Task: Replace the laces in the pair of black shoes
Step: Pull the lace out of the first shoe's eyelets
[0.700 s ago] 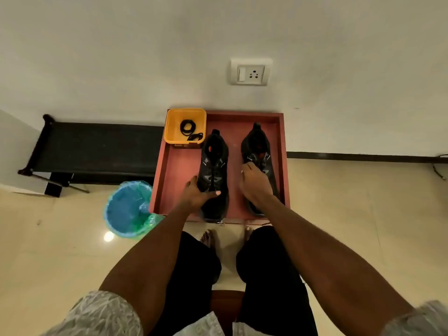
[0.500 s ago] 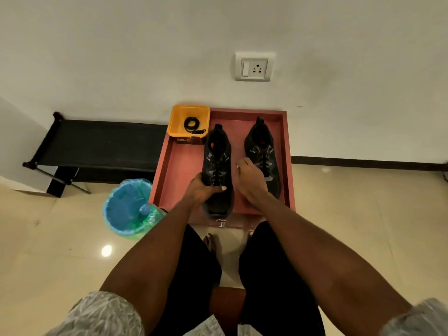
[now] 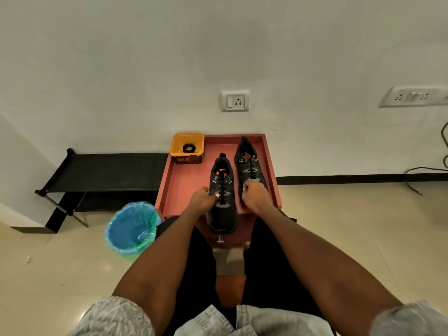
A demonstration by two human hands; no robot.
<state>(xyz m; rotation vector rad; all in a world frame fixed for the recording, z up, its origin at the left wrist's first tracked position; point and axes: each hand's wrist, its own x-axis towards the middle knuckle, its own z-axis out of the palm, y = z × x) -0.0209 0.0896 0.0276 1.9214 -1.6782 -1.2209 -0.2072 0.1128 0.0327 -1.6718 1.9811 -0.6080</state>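
Blue-lined bin [image 3: 131, 229], black bench [image 3: 104, 172], wall socket [image 3: 235, 101]

You have black shoes [image 3: 222, 190] with orange accents on a reddish tray [image 3: 184, 180]. The tub [image 3: 187, 144] is yellow; the bin liner [image 3: 132, 229] blue-green.

Dim warm light, floor glare, edges warped
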